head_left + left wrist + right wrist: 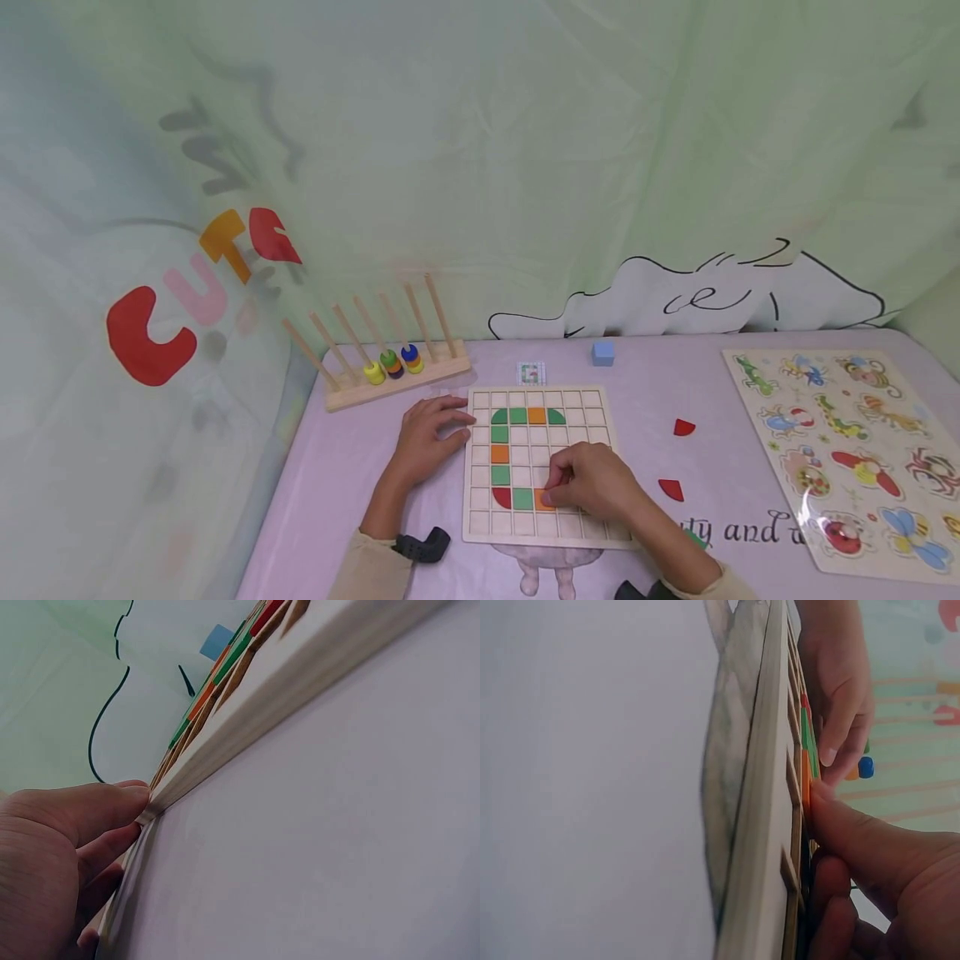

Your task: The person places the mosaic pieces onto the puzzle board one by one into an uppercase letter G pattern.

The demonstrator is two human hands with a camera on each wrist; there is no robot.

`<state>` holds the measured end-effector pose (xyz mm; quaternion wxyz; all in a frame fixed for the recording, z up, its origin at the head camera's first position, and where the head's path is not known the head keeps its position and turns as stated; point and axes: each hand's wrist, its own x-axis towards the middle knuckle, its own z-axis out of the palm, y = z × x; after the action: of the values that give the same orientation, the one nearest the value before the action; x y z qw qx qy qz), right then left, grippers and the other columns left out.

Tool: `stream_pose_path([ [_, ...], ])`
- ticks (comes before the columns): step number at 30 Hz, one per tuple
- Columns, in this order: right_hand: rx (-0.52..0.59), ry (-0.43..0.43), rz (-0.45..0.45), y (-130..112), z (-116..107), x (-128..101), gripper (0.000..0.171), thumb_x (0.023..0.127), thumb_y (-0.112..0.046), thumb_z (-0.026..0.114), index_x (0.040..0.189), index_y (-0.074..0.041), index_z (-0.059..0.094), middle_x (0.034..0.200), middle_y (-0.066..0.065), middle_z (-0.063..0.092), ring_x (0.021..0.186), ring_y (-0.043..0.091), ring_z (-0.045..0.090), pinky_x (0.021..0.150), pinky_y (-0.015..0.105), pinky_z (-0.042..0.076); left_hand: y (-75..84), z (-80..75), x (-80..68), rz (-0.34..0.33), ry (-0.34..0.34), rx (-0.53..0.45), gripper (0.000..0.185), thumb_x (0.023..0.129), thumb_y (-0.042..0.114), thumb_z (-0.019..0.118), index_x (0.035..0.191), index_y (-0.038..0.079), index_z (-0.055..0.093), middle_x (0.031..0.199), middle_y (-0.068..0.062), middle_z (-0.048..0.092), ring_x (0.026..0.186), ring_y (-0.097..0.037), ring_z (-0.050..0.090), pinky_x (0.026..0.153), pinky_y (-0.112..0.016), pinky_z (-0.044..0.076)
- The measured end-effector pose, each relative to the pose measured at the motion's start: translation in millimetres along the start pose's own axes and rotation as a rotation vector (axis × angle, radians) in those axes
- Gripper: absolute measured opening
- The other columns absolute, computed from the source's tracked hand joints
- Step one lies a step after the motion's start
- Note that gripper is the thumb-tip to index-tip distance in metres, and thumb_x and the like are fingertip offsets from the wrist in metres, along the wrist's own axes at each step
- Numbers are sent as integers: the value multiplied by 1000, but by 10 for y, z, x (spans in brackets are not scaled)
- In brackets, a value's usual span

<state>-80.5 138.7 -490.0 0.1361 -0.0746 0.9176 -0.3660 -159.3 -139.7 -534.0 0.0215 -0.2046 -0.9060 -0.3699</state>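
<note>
The right hand (596,485) has its thumb on an orange square tile (538,505) in the wooden grid board (480,525); whether it pinches, I cannot tell. The left hand (429,437), loosely spread, touches the board's edge. Beyond, 3 of 7 pegs (440,315) hold rings (373,374).

Board (540,435): pale wood with a square grid; tiles (499,454) green, orange and red. Loose pieces (684,427), red. Cube (602,354), light blue. Rings (393,364), yellow, green, blue and orange. Tabletop (637,408), pale lilac with black lettering. Curtain (465,167), pale green.
</note>
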Motion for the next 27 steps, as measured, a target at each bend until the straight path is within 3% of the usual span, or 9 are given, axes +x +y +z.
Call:
stream_pose_path([
  [16, 60, -55, -17, 41, -86, -23, 20, 77, -24, 89, 71, -24, 70, 64, -8, 61, 67, 14, 53, 55, 23, 40, -4, 14, 8, 1, 2, 9, 18, 91, 22, 74, 108, 23, 78, 137, 2, 66, 139, -25, 50, 118, -57, 28],
  [21, 107, -107, -70, 134, -277, -103, 13, 82, -28, 85, 79, -24, 72, 68, -7, 63, 69, 12, 54, 57, 22, 44, -16, 22, 7, 4, 1, 12, 18, 91, 22, 74, 108, 23, 78, 137, 2, 66, 139, -25, 50, 118, -57, 28],
  [27, 79, -80, -30, 323, -600, -287, 13, 82, -32, 84, 83, -25, 73, 72, -6, 62, 70, 11, 54, 60, 21, 44, -45, 23, 10, 2, -4, 34, 18, 91, 24, 74, 109, 26, 78, 138, 5, 65, 139, -24, 50, 117, -57, 29],
])
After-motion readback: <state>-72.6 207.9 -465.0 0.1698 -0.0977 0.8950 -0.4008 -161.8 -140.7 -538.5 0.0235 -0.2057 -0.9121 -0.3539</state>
